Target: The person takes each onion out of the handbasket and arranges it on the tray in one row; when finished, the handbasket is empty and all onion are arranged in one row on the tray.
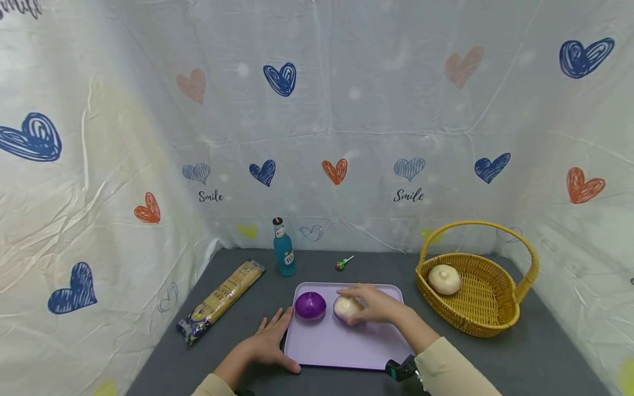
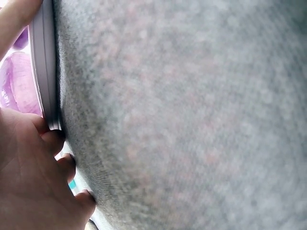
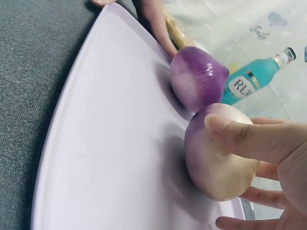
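1. Left hand (image 1: 269, 341): we find it spread against the left side of the tray (image 1: 346, 355), fingers extended along the edge, thumb at the near corner. It is not grasping anything. For good support we advise light, even contact, so the tray neither slides nor tips.

2. Tray: lilac, flat on the grey table (image 1: 173, 371). We note bare surface at its near side.

3. Right hand (image 1: 373, 305): we find it grasping the pale bulb (image 1: 343, 313), thumb on one side and fingers on the other. We judge the skin to be smooth and likely to slip; opposed thumb and fingers, set around the widest part, should hold best without squeezing.

4. Pale bulb: over the right-centre of the tray. We cannot tell whether its underside touches the surface or is just clear of it. Any release is best made only with the base settled, as the round form may roll.

5. Purple bulb (image 1: 310, 306): on the tray, just left of the pale one and untouched. We advise moving the right fingers clear of it to avoid a knock.

6. Packet (image 1: 223, 300): on the table, left of the tray.

7. Basket (image 1: 482, 327): to the right, with a white bulb (image 1: 444, 279) inside.

8. Lollipop (image 1: 340, 265) and bottle (image 1: 284, 254): beyond the tray, the bottle upright.

9. Sheet (image 1: 356, 115): heart-printed, hanging behind.
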Action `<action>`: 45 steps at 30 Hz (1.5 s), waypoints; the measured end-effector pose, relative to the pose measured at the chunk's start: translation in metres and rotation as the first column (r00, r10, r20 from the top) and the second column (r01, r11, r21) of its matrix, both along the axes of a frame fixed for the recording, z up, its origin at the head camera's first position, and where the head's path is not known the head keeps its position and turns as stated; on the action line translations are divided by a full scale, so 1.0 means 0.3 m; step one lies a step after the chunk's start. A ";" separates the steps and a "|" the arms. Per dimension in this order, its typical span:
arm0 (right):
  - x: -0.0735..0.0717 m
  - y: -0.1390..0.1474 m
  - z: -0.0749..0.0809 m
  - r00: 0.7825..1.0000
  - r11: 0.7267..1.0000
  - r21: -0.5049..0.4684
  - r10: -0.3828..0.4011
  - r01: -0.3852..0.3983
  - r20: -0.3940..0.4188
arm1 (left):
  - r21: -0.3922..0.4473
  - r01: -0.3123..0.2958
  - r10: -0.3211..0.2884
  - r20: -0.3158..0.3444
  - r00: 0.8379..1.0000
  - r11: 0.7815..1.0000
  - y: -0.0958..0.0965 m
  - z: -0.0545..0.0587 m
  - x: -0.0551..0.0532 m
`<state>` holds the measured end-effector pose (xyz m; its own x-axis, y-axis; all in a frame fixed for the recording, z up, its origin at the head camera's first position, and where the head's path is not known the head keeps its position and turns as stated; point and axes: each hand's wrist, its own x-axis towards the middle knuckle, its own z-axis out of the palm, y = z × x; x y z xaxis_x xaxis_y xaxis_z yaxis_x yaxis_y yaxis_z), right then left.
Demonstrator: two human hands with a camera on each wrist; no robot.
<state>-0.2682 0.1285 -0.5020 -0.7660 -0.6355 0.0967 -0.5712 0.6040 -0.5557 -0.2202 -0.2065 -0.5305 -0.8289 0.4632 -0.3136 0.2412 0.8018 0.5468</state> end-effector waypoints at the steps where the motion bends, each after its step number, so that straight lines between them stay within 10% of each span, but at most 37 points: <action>1: -0.001 -0.001 -0.001 1.000 1.000 0.004 0.000 0.000 -0.003 | 0.000 0.000 0.000 0.000 1.000 1.000 0.001 0.000 0.000; 16: 0.000 0.020 0.019 1.000 0.999 0.031 -0.010 0.009 0.019 | -0.006 0.002 -0.002 -0.006 1.000 1.000 -0.003 -0.009 -0.002; 45: -0.003 0.251 0.219 0.998 0.998 0.046 -0.036 0.039 -0.053 | 0.000 0.011 -0.011 -0.020 1.000 1.000 -0.001 -0.014 -0.004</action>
<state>-0.2691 0.2037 -0.4364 -0.7841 -0.6112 0.1079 -0.5752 0.6504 -0.4961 -0.2213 -0.2069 -0.5346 -0.8301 0.4722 -0.2966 0.2611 0.7991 0.5416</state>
